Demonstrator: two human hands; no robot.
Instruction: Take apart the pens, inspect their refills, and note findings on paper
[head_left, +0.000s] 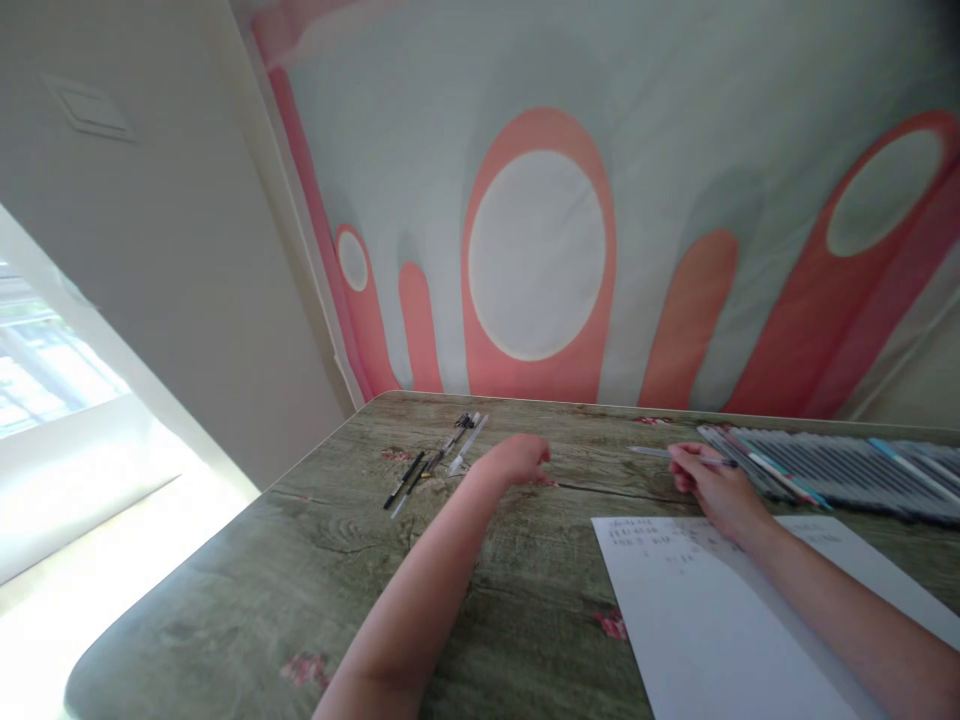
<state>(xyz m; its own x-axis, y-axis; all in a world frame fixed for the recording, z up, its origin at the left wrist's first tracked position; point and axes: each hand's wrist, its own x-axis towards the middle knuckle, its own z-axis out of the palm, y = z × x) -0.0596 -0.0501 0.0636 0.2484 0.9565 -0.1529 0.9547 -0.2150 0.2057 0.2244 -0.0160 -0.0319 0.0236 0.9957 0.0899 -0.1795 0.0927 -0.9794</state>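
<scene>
My right hand [712,485] is closed around a slim pen [651,452] with a pale, clear-looking barrel. The pen lies nearly level across the fingers, its dark end [729,462] sticking out on the right. Under that wrist is a white sheet of paper [720,620] with several short handwritten lines near its top edge. My left hand [517,460] hovers at or just above the table, left of the paper, its fingers bent and a gap between forefinger and thumb; nothing shows in it. Beside it on the left lie several loose pens and pen parts [439,455], black and clear.
A long row of pens in clear sleeves [847,465], a few of them blue or red, lies at the back right. The wood-patterned table [345,580] meets a pink and grey patterned wall [536,380]. A bright window [52,340] is at the far left.
</scene>
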